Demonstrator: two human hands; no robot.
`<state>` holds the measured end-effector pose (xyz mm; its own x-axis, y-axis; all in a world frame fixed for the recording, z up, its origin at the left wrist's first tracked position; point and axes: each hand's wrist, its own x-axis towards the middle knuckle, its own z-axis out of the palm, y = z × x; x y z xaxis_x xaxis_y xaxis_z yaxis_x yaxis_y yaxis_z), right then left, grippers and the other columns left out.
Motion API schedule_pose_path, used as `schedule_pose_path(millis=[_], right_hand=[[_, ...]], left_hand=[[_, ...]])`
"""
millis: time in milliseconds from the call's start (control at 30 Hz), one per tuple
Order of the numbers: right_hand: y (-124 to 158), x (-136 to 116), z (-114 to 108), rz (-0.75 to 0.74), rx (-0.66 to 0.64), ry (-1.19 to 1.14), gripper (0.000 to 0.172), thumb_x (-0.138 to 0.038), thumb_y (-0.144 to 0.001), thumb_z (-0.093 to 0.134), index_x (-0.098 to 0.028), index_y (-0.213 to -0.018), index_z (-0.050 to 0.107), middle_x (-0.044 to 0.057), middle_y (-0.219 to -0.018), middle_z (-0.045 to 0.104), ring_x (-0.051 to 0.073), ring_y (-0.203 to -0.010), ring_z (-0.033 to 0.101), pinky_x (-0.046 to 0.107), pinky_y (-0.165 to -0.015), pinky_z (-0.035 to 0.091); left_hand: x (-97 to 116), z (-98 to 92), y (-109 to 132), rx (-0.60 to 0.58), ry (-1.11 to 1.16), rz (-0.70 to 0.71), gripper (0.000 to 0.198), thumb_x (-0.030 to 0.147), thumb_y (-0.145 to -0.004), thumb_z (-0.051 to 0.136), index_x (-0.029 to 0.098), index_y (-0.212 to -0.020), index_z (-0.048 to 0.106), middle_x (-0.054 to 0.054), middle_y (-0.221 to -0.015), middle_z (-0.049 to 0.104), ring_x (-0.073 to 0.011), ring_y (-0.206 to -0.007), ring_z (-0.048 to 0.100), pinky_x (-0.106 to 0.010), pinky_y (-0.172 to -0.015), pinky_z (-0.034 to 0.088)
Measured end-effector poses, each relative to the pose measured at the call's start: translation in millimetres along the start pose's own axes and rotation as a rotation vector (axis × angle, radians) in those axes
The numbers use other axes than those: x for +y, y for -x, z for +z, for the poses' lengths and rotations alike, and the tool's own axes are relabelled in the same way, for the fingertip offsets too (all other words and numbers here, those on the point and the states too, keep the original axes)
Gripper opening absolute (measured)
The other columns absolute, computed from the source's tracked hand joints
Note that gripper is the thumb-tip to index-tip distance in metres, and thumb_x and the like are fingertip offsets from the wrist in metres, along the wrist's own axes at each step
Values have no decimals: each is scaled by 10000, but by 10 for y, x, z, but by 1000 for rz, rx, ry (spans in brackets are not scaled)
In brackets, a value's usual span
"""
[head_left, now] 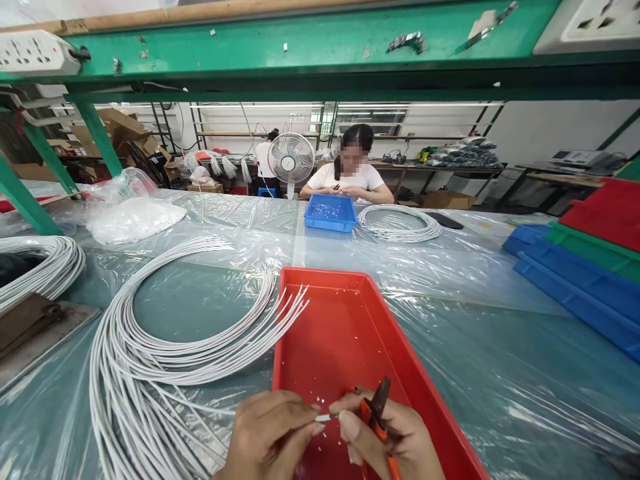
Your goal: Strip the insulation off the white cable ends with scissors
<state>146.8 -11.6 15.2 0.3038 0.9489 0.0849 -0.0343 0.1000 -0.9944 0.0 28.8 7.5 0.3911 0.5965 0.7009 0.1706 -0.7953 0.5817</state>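
Note:
Over the near end of a red tray, my left hand pinches a white cable close to its tip. Thumb and forefinger of my right hand meet at the cable's dark end. Orange-handled pliers rest in the same right hand, their dark jaws pointing up. Small white bits are scattered in the tray. Left of it lies a large loop of white cables, with several cable ends over the tray's left rim.
Across the table, a person works by a blue tray and a coiled cable bundle. Stacked bins stand at right. Another cable coil and a brown block lie at left. A green beam crosses above.

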Motion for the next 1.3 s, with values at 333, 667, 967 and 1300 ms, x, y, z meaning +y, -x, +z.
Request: schedule_pose_path(millis=[333,667,967,1300], right_hand=[[-46,-56,-5,-67,-46,85,45,-226,-620,681,-197,-587,693,-8,-533,573,107,-490,497,185,-486,409],[-55,16,14,-3,-110,74,44,-227,-637,673,-197,-639,704,4,-570,614,126,-531,524,197,-516,410],[-6,-53,73,130,27,-15,103,-238,-543,717,-165,-530,645,-23,-485,519,88,-470,407,174,-441,339],[-38,-62,87,102,5,12,120,-192,-547,636,-147,-501,534,-50,-470,421,75,-458,336,197,-445,289]], left_hand=[[124,-49,-54,-149,184,-542,197,235,-815,540,134,-740,692,-63,-638,664,-158,-583,579,-221,-551,416],[62,-45,-124,-190,675,-880,290,365,-767,597,109,-659,679,24,-492,499,-87,-484,405,-186,-481,289],[138,2,-55,-13,350,-752,210,339,-725,639,157,-648,709,-21,-553,620,-138,-530,487,-200,-501,367],[130,7,-59,-187,168,-612,261,294,-806,541,141,-673,705,-65,-581,649,-160,-536,539,-221,-504,363]])
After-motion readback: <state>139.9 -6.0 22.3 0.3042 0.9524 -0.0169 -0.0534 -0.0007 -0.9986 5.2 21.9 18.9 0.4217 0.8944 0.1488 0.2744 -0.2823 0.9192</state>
